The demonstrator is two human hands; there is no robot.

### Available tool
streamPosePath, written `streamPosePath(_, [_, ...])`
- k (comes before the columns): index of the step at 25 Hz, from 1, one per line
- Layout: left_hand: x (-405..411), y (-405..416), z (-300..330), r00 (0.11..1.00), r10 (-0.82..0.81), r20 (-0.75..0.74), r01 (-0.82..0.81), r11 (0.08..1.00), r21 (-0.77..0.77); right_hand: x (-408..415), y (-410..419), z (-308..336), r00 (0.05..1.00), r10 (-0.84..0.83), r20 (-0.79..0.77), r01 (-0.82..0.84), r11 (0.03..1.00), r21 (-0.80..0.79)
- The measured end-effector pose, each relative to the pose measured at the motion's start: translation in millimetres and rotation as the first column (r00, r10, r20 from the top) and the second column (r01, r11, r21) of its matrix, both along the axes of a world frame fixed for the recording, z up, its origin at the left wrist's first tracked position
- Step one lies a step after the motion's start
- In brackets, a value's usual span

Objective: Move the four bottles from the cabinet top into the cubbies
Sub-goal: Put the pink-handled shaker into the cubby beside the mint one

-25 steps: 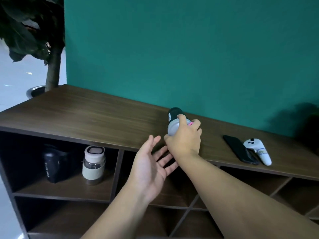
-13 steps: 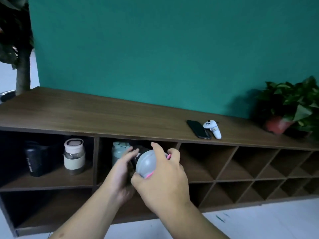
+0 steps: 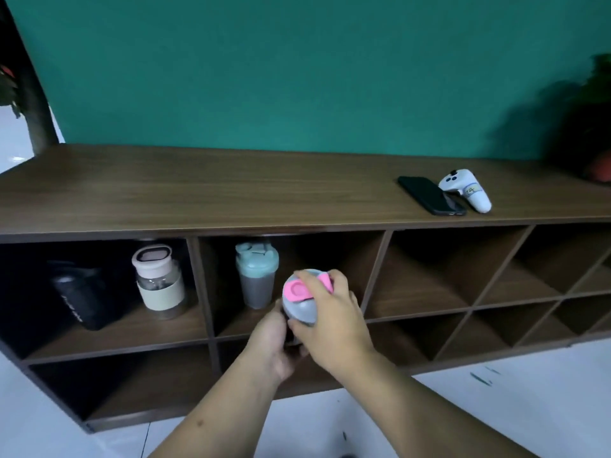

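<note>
grey-lidded bottle (image 3: 299, 300) now upright at cubby (image 3: 297, 325) | both hands' fingers (image 3: 330, 285) clamped on it | writing unreadable

both hands (image 3: 325, 322) grip grey bottle (image 3: 300, 300)

Two bare forearms, left hand (image 3: 274, 342) and right hand (image 3: 334, 322), no sleeves.

Setting: indoor room, home or office lounge (which of the two cannot be told). Evidence: long wooden cabinet (image 3: 198, 193) with open cubbies, standing against a teal wall (image 3: 297, 67) on a white tiled floor (image 3: 496, 408). On the cabinet top, right part: phone (image 3: 429, 195), white controller (image 3: 468, 190). Potted plant (image 3: 598, 133) at the cabinet's far right end.
</note>
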State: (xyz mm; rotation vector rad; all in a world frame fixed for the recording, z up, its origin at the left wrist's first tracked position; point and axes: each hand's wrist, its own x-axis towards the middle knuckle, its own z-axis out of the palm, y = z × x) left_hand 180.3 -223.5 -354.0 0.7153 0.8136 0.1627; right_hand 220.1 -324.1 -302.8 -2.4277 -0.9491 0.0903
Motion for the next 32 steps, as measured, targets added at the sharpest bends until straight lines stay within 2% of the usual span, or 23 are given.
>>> streamPosePath(6, [43.2,10.8,-26.0,0.986,0.126,0.107,-0.126,0.992,-0.005,66.5,45.9,-23.3,0.997,-0.072,-0.022,0.072,0.996,0.042])
streamPosePath(9, [52.6,17.7,-24.1,0.987,0.129,0.093,-0.13,0.991,0.006,82.3,57.3,-33.6,0.995,-0.095,-0.002,0.095,0.993,0.075])
streamPosePath(13, [58.1,21.3,-18.6,0.992,0.107,0.071,-0.114,0.988,0.1,94.3,62.0,-46.5,0.994,-0.11,-0.028,0.113,0.984,0.139])
streamPosePath(15, [58.3,20.4,-17.3,0.992,0.105,0.064,-0.112,0.985,0.13,91.8,57.5,-52.1,0.992,-0.097,-0.077,0.111,0.975,0.194])
streamPosePath(17, [56.5,14.3,-14.6,0.992,0.118,0.033,-0.122,0.98,0.157,84.5,49.6,-63.0,0.974,-0.161,-0.158,0.197,0.95,0.243])
streamPosePath(20, [54.8,0.5,-12.6,0.989,0.149,0.011,-0.148,0.97,0.192,76.3,37.9,-90.6,0.892,-0.296,-0.341,0.385,0.893,0.233])
streamPosePath(24, [61.3,-4.6,-10.0,0.978,0.199,0.059,-0.206,0.961,0.187,77.8,51.0,-99.2,0.687,-0.2,-0.699,0.535,0.79,0.3])
streamPosePath(28, [68.6,4.0,-12.7,0.977,0.21,0.035,-0.213,0.964,0.161,82.5,67.1,-100.3,0.579,-0.086,-0.811,0.557,0.768,0.316])
streamPosePath(32, [76.1,17.1,-18.8,0.992,0.122,0.028,-0.124,0.984,0.125,93.2,66.0,-99.4,0.52,-0.014,-0.854,0.555,0.766,0.325])
